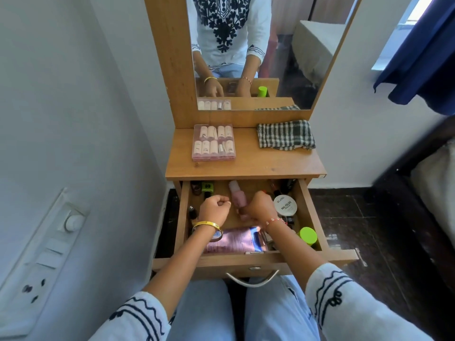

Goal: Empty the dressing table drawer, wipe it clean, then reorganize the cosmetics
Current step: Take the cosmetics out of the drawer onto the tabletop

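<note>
From the head camera, the drawer (183, 212) of the wooden dressing table (248, 166) stands pulled out toward the person's knees, a light wood box with a curved metal handle (253, 281) on its front. It is still full of cosmetics. A pink bottle (238, 195) lies near the middle of the drawer floor, between the two hands. A round white tin (285, 205) marked as nail polish remover sits toward the right side, with a lime-green cap (307, 236) nearer the front right corner. A shiny pink packet (234, 239) lies flat along the front edge. A green item (207, 187) and a dark bottle (195, 188) stand at the back left; several other small dark pieces at the back right are too shadowed to tell apart.

The left hand (214, 209), with a gold bangle on its wrist, hovers inside the drawer with fingers curled into a loose fist; whether it holds anything cannot be told. The right hand (258, 206), with a thread bracelet on its wrist, reaches down beside the pink bottle with its fingers curled under, and what they grip is hidden.

On the tabletop sits one clear plastic box (213, 142) holding ten pale tubes in two rows of five. One folded checked cloth (285, 135) lies to its right, well apart. The mirror (295, 57) behind reflects both.
</note>
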### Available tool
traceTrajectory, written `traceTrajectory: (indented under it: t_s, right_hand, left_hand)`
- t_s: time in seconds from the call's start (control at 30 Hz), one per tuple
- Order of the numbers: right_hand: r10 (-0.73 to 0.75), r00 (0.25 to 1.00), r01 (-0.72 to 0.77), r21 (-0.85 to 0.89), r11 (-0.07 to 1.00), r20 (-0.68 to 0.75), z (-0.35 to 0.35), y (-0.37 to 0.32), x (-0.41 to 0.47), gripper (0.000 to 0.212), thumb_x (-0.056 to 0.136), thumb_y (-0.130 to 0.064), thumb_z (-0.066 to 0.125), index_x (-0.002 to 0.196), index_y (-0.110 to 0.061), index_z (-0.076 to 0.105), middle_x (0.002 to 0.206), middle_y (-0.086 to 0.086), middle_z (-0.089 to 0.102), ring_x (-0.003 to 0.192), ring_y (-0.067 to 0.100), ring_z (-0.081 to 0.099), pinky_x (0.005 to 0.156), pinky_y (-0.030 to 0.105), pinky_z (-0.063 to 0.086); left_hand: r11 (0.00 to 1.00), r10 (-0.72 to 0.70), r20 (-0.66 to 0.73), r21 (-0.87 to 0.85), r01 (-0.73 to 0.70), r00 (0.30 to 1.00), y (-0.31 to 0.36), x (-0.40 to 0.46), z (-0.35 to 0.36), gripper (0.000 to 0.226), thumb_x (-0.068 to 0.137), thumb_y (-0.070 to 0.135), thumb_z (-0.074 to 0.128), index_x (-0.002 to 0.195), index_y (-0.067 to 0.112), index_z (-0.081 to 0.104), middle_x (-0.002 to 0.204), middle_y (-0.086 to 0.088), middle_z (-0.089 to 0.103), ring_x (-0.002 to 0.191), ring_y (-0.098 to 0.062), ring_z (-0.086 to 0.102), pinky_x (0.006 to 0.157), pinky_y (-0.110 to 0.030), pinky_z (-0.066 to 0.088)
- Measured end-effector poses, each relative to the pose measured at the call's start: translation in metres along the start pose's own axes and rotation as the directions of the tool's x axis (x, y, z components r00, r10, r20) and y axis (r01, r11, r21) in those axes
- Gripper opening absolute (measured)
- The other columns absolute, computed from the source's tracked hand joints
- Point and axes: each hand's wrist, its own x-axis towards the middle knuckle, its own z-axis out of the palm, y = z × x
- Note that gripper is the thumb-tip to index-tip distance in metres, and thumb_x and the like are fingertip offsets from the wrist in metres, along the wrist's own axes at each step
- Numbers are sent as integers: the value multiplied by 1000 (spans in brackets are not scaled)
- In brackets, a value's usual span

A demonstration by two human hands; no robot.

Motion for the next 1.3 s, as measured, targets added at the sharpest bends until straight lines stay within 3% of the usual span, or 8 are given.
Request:
traceTrajectory:
  t_s: [0.17, 0.3, 0.47, 0.73, 0.83, 0.97, 1.1, 1.3]
  right_hand:
    - [-5, 969, -95, 392, 915, 246, -7, -3, -11, 31, 81, -16, 72, 61, -3, 51, 57, 10, 52, 50, 19, 51, 55, 30, 47]
    - [-74, 908, -120, 424, 898, 413, -20, 2, -29, 25, 82, -16, 70, 71, -3, 52, 63, 9, 53, 53, 16, 53, 49, 20, 50]
    - [-133, 880, -112, 472, 875, 456, -26, 4, -36, 9, 86, -5, 62, 87, 3, 58, 73, 15, 60, 61, 19, 59, 51, 19, 55]
    - [24, 998, -38, 299, 954, 50, -24, 18, -15, 21, 87, -5, 56, 103, 6, 62, 90, 19, 67, 80, 30, 67, 68, 33, 55]
    - [60, 996, -43, 221, 974, -69, -21, 21, -5, 7, 88, -8, 54, 84, -8, 59, 107, 20, 66, 91, 29, 66, 71, 32, 54]
    - [82, 994, -77, 64, 995, -79, -20, 13, 6, 26, 89, -11, 58, 109, 4, 55, 110, 22, 64, 101, 35, 64, 79, 39, 54]
    - [-27, 993, 22, -43, 999, -119, -13, 12, 7, 40, 92, -34, 53, 106, 2, 59, 107, 20, 65, 99, 34, 63, 86, 41, 53]
    - [-70, 993, 54, -164, 985, -91, -13, 11, 8, 34, 84, -30, 65, 106, -4, 59, 105, 15, 65, 97, 30, 64, 82, 39, 54]
  left_hand:
    - [983, -167, 99, -60, 173, 981, -1, 1, 5, 38, 87, 38, 56, 100, 3, 62, 103, -17, 64, 96, -30, 61, 83, -34, 48]
    - [966, -133, 106, -207, 153, 985, 3, -5, 6, 23, 87, 22, 57, 65, 16, 52, 68, -4, 57, 68, -20, 52, 65, -30, 43]
    - [957, -100, 85, -266, 119, 991, 2, -8, 1, 15, 85, 14, 60, 71, 20, 58, 88, -13, 63, 85, -29, 60, 83, -45, 52]
    - [939, -130, 30, -318, 133, 991, 0, -23, -12, 6, 88, 13, 57, 93, 12, 58, 107, -18, 63, 99, -33, 61, 91, -49, 51]
    - [951, -119, 10, -285, 117, 993, 3, -25, -12, 15, 88, 13, 56, 103, 10, 57, 110, -16, 62, 101, -31, 60, 92, -46, 50]
    - [960, -126, 2, -251, 122, 992, 5, -26, -11, 29, 88, 13, 56, 117, 6, 55, 116, -17, 60, 105, -32, 59, 94, -47, 49]
    - [961, -140, 1, -239, 136, 990, 3, -24, -9, 31, 89, 13, 56, 119, 5, 54, 117, -17, 60, 106, -31, 58, 93, -46, 50]
    - [966, -150, -12, -216, 144, 989, 1, -21, -8, 28, 88, 14, 57, 115, 5, 56, 114, -17, 60, 104, -32, 59, 92, -46, 50]
